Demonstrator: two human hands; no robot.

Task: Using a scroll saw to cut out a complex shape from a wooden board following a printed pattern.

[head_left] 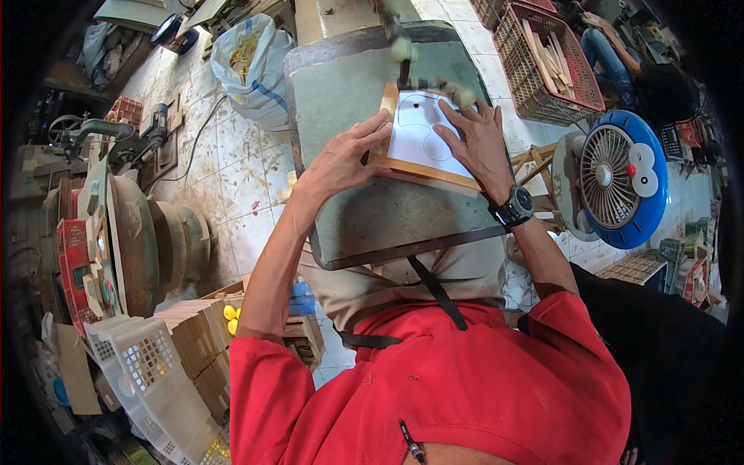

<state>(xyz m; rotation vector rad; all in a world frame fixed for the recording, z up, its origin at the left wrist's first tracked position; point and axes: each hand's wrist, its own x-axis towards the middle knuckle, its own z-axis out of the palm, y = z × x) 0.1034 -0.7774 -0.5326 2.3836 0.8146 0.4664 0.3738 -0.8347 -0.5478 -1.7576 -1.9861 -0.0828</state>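
On the grey-green machine table (372,225) lies a wooden board (434,177) with pale wood showing along its left and near sides. A white sheet of paper (411,143) with a curved outline and a dark spot covers its top. My left hand (353,151) grips the board's left side, fingers on the edge and thumb by the near corner. From the right, my right hand (477,143) holds the board, its thumb and a finger on the paper. Just beyond, a machine arm with rounded pale parts (403,50) hangs over the table; its lower end stands near the board's far edge.
A blue fan (626,178) stands right of the table. Beyond it, a red crate (535,66) holds wood strips, and another person (620,58) sits nearby. A white sack (254,70) is at far left. Stacked wooden pieces (194,333) and a white basket (147,364) lie nearer left.
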